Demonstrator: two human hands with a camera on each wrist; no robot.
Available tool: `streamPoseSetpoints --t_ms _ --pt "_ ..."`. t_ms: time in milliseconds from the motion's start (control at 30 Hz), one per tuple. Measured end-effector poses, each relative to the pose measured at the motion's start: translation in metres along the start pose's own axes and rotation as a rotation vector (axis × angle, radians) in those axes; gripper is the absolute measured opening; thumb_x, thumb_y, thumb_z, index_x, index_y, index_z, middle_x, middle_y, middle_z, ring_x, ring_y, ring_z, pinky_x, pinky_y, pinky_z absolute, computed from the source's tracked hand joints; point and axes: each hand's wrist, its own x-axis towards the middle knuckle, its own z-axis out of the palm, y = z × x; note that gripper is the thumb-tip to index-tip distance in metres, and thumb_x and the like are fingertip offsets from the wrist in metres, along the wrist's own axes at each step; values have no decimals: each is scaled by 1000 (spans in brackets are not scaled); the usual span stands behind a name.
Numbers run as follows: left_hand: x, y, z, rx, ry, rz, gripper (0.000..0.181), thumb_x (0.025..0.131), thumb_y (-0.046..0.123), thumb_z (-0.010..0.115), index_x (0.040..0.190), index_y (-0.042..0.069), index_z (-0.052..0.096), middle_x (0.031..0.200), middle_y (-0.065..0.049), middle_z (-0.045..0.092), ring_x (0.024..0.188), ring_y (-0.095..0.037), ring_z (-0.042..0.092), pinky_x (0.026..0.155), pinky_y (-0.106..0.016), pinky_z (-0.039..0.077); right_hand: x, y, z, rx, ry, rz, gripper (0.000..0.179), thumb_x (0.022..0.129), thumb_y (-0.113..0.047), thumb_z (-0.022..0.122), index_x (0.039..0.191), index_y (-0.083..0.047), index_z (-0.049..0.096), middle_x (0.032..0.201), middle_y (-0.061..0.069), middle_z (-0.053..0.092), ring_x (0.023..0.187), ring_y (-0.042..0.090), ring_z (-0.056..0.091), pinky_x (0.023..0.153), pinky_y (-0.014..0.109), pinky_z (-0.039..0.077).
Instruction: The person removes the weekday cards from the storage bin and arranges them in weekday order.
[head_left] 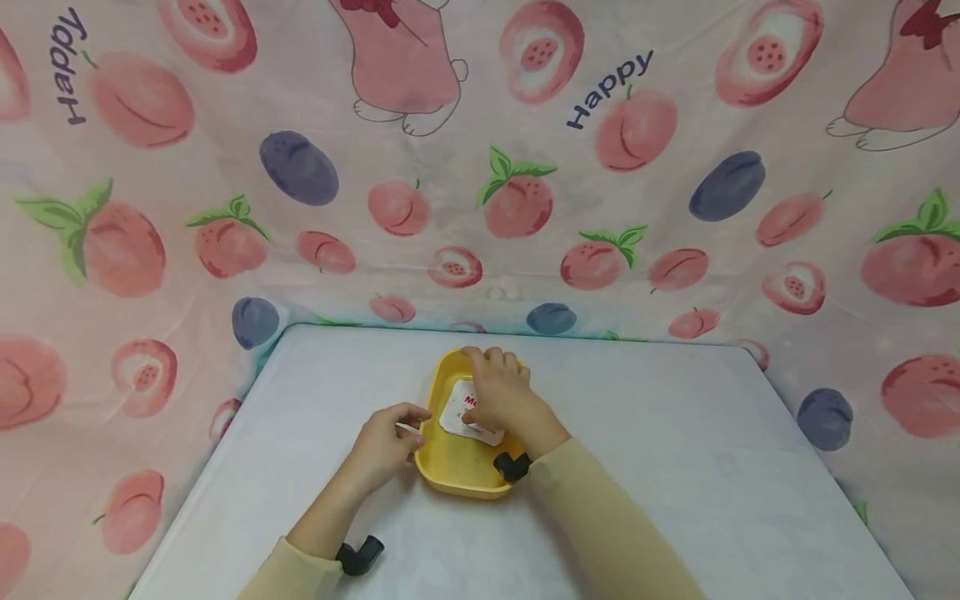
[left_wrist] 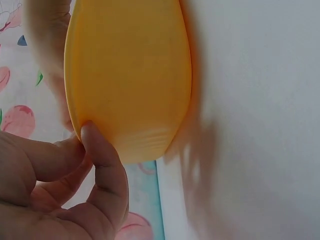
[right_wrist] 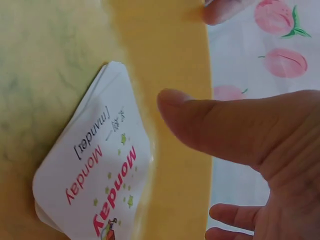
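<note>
A yellow tray with rounded corners lies in the middle of the white table. Inside it is a stack of white cards, the top one printed "Monday" in red. At the tray's left side my left hand pinches the rim, one fingertip against the outer wall in the left wrist view. My right hand reaches over the far right part of the tray and covers part of the cards. In the right wrist view its thumb points down inside the tray, apart from the cards, while two fingertips show past the wall.
The white tabletop stretches out on both sides of the tray. A pink curtain printed with peaches, plums and rabbits hangs behind and beside it. Black wrist-worn pieces sit at both cuffs, the right one over the tray's near right corner.
</note>
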Motion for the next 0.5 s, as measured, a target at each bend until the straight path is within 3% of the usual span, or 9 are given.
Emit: streamPoseSetpoints --t_ms 200,500 --pt "1 1 0 -8 -10 -8 34 95 -8 71 126 5 74 118 -17 67 84 -20 67 67 -28 62 0 -3 4 -13 -30 0 116 78 -38 98 167 -28 24 159 19 40 150 44 34 124 65 31" --pt "0 0 0 -18 -17 6 35 94 -10 70 125 4 74 116 -18 66 82 -19 66 66 -29 62 3 -8 12 -77 -98 42 124 78 -30 99 169 -32 14 158 19 39 146 41 37 123 60 35"
